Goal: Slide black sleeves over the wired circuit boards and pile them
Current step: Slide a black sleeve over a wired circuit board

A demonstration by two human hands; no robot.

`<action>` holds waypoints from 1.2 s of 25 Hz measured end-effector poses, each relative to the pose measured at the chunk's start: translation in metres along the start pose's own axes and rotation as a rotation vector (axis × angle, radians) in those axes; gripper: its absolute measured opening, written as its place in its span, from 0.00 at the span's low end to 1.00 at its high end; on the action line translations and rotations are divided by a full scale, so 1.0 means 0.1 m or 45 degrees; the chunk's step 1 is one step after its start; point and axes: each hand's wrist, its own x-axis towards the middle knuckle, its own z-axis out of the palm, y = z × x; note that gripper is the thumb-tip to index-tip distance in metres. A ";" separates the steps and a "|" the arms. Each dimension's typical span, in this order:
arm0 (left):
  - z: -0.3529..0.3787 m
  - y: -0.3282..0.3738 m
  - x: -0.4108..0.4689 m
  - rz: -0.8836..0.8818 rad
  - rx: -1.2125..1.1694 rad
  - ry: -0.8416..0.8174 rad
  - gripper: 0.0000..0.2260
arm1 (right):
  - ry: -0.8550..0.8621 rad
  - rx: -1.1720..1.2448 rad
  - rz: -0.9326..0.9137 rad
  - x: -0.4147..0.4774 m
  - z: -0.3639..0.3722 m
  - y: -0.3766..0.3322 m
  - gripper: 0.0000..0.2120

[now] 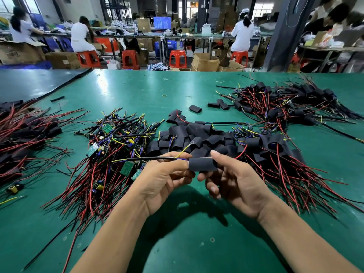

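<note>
Green table; red stools; bright windows

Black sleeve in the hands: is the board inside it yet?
Inside, it seems. Nothing green pokes out of the black sleeve, and wires run from its left end into the left hand.

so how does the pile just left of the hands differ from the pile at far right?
Left pile shows bare green circuit boards and capacitors; far-right pile has its boards hidden in black sleeves. Left pile lies close beside the left hand; far-right pile lies farther back on the green table. Both are tangles of red and black wires.
</note>
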 end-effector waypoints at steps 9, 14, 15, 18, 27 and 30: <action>-0.09 0.04 0.06 0.052 0.010 0.203 0.08 | 0.512 0.845 -0.333 0.03 -0.13 -0.20 0.15; -0.20 0.00 0.08 0.342 0.727 0.516 0.03 | 0.719 0.866 -0.447 -0.01 -0.29 -0.24 0.24; -0.23 -0.01 0.08 0.422 0.981 0.604 0.03 | 0.736 0.804 -0.457 0.00 -0.29 -0.23 0.23; -0.29 -0.02 0.08 0.491 1.489 0.696 0.07 | 0.811 0.578 -0.463 0.03 -0.26 -0.17 0.20; -0.36 -0.07 0.08 0.270 1.773 0.560 0.10 | 0.720 -0.275 -0.501 0.14 -0.10 0.12 0.10; -0.33 -0.07 0.06 0.345 1.699 0.580 0.08 | 0.606 -0.705 -0.548 0.09 -0.08 0.20 0.06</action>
